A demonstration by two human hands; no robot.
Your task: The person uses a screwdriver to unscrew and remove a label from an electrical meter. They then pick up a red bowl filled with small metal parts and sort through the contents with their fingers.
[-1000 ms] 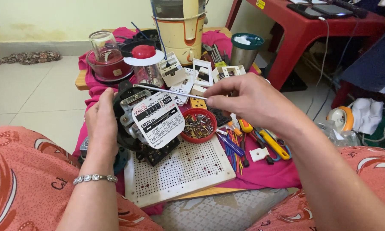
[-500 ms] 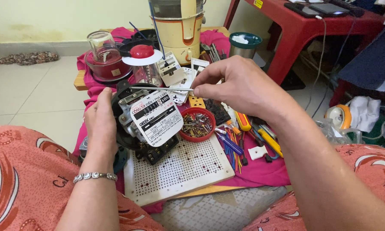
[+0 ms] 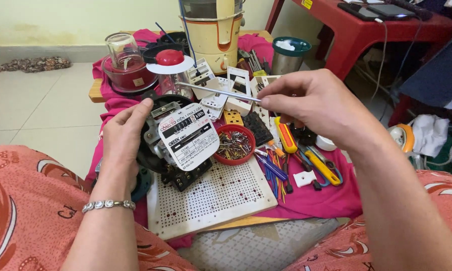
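Above the perforated white board (image 3: 221, 200), left hand (image 3: 123, 140) gripping black round meter with white faceplate (image 3: 178, 140), right hand (image 3: 316, 103) pinching thin silver screwdriver (image 3: 218, 92); disassembly underway, tip alignment likely needed.

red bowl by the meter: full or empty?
Partly filled: the red bowl holds a heap of small metal screws, its inner rim showing.

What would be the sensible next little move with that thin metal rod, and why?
Probably bring the rod's tip down to the meter. The right hand pinches the rod level above it, tip pointing left, while the left hand steadies the meter, tilted, over the perforated board.
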